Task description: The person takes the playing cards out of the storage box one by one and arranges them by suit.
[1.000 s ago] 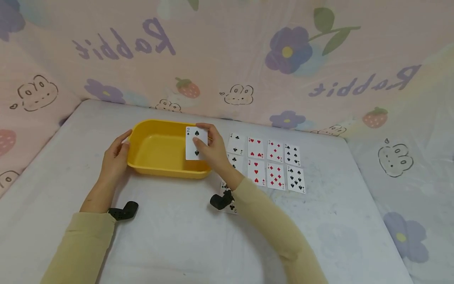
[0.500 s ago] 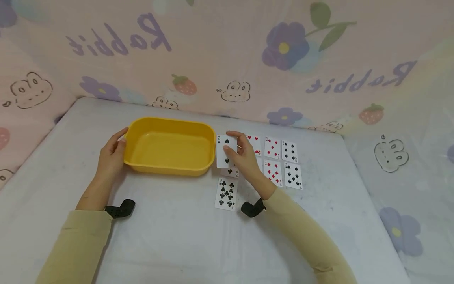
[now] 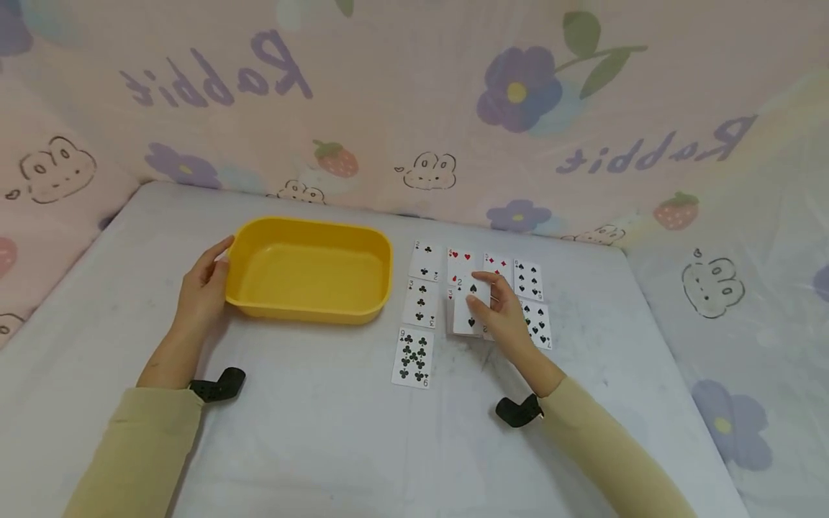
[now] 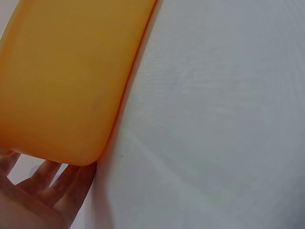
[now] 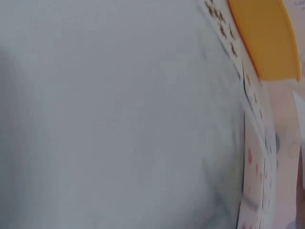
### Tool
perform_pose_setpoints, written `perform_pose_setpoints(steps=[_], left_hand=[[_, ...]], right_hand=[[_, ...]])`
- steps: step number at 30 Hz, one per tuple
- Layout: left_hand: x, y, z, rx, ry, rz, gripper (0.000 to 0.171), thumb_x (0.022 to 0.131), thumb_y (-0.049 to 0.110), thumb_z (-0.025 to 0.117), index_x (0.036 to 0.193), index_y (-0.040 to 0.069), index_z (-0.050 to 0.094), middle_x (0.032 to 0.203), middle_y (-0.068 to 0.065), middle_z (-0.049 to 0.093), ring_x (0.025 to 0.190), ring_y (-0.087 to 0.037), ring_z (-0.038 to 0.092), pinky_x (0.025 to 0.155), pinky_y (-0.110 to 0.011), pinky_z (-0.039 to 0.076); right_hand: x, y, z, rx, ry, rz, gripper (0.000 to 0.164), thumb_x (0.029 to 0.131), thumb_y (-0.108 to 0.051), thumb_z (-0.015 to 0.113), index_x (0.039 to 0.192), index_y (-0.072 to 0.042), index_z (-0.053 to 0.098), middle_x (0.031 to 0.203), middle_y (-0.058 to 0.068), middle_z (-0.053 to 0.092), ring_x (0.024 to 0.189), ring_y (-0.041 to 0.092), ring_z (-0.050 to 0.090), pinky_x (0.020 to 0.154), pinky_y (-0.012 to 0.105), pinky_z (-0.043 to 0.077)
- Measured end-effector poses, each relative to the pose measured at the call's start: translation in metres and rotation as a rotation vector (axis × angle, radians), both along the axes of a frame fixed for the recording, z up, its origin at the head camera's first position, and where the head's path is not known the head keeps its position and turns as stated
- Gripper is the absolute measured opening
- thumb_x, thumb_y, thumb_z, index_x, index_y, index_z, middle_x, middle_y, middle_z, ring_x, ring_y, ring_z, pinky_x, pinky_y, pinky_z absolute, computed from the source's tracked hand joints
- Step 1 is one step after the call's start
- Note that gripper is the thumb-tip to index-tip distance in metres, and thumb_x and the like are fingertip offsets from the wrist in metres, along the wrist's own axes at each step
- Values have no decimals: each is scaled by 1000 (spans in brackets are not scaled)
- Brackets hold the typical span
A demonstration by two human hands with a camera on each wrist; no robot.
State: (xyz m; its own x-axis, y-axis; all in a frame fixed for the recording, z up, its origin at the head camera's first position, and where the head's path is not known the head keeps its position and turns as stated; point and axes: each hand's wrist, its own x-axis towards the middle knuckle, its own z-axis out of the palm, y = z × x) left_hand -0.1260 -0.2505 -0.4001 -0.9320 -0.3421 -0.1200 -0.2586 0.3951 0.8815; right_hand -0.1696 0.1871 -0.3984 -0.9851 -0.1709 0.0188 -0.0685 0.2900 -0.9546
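Note:
Between thumb and fingers, my right hand (image 3: pixel 508 320) pinches a two of spades playing card (image 3: pixel 465 309), face up, over the middle of the card rows. It partly covers a red three (image 3: pixel 450 296) and a card to its right. Only a white sliver of a card (image 5: pixel 301 129) and a bit of hand show at the right wrist view's edge. My left hand (image 3: pixel 201 298) rests against the left end of a yellow plastic basin (image 3: pixel 304 277). In the left wrist view, its fingers (image 4: pixel 76 188) touch the basin's end wall, extended rather than wrapped around it.
Left of the held card lie a two of clubs (image 3: pixel 424 261), three of clubs (image 3: pixel 420 303) and nine of clubs (image 3: pixel 413 357). Behind are a four of hearts (image 3: pixel 460 264) and six of spades (image 3: pixel 528 279). A seven of spades (image 3: pixel 537 324) is at right. Printed cloth (image 3: pixel 376 79) hangs behind.
My right hand has carried the two of spades from over the basin rightward, past the clubs column, to over the hearts column and lower. The left hand stays at the basin.

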Motion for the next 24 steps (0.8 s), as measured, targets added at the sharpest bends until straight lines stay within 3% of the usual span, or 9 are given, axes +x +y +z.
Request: perform_pose_setpoints(steps=[6, 10, 13, 20, 24], left_hand=[[2, -2, 3, -18, -2, 15, 47, 104, 40, 26, 151, 36, 28, 144, -20, 41, 111, -22, 44, 94, -25, 44], [2, -3, 6, -41, 33, 5, 48, 104, 38, 28, 151, 31, 29, 141, -23, 44, 103, -16, 46, 78, -10, 39], [1, -2, 7, -59, 46, 4, 48, 104, 37, 29, 151, 28, 30, 140, -24, 45, 100, -14, 46, 71, -6, 37], [3, -1, 4, -139, 37, -19, 48, 104, 34, 30, 150, 22, 32, 137, -30, 46, 113, -40, 51, 68, -9, 36], [2, -1, 5, -210, 74, -41, 47, 104, 32, 31, 149, 20, 35, 135, -31, 48, 113, -46, 52, 67, -12, 35]], right_hand=[[5, 23, -1, 13, -41, -17, 44, 93, -4, 59, 135, -5, 45, 128, 21, 55, 96, 7, 59, 75, 17, 50], [11, 39, -2, 51, -34, -37, 45, 93, -3, 58, 135, -3, 43, 128, 23, 55, 96, 6, 57, 75, 16, 49], [18, 52, -3, 91, -22, -47, 45, 93, -3, 57, 136, -1, 42, 127, 26, 54, 95, 1, 57, 76, 15, 48], [40, 81, -9, 122, -31, -51, 46, 92, 4, 54, 135, 3, 40, 127, 31, 53, 96, -1, 56, 77, 14, 48], [52, 94, -11, 166, -13, -75, 46, 91, 6, 56, 134, 3, 41, 126, 31, 53, 95, -3, 55, 77, 13, 47]])
